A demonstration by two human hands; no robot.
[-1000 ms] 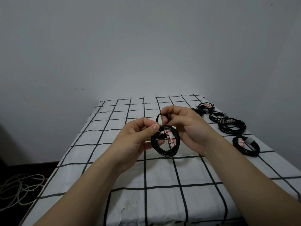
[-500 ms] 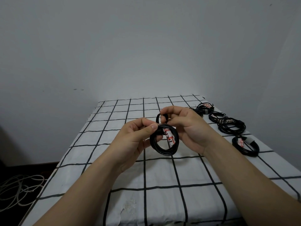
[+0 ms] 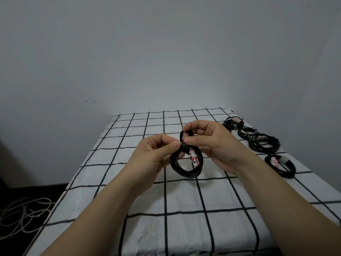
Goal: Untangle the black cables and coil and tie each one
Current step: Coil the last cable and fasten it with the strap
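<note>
Hanging between both hands' pinching fingers (image 3: 175, 144), the black cable coil (image 3: 186, 164) shows a white-red label

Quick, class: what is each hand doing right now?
Left hand: pinches the top of the black cable coil.
Right hand: pinches a small loop of the same cable.

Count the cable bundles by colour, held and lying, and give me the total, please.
Black coil held by left hand and right hand: 1
Black coils lying on the checked cloth: 4
Pale tangle on the floor: 1
Total: 6
</note>
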